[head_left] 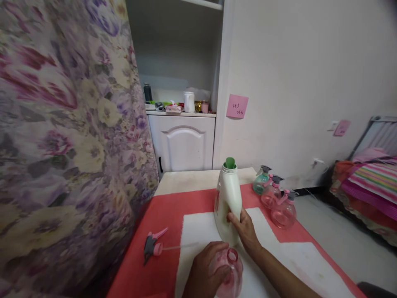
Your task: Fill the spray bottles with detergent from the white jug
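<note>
In the head view, the white jug (228, 198) stands tall at lower middle, long side up and down, mouth up, with a green piece (230, 163) in it. The right hand (246, 231) grips its handle. The left hand (204, 269) is wrapped around a pink bottle (237, 275), open mouth up. I can't tell what's inside either.

In front of the white jug (228, 198), the left fingers (214, 247) hide part of the pink bottle (237, 274), while well to the jug's right the bed (358, 205) is cut off and the smaller note (342, 128) is unreadable.
</note>
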Tool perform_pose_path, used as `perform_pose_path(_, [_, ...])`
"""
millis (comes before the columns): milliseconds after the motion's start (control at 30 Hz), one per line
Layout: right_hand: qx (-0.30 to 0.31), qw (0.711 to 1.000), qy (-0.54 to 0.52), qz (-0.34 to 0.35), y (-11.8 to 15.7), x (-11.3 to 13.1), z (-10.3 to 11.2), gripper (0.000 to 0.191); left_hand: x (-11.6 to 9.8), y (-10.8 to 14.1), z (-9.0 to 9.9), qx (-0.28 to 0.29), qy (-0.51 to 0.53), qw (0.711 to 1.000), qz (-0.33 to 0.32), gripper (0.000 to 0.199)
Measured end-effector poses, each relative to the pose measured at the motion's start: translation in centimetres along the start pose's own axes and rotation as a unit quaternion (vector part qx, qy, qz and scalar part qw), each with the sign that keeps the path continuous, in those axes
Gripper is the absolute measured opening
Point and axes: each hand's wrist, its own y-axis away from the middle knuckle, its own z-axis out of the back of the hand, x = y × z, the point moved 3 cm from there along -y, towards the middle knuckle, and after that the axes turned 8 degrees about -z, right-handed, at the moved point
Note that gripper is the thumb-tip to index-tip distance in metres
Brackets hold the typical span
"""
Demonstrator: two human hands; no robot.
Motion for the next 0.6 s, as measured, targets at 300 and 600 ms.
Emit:
perform_pose_path(300, [0.097,0.995,-0.029,-0.017,0.1,1.0,-0.5,0.035,-1.1,-0.2,-0.2,-0.001,-0.002,1.0,0.013,0.033])
perform_pose_path(600, [0.089,0.996,0.011,0.012,1.0,0.0,0.2,0.037,0.1,-0.2,0.1,0.007,-0.032,0.999,-0.002,0.038])
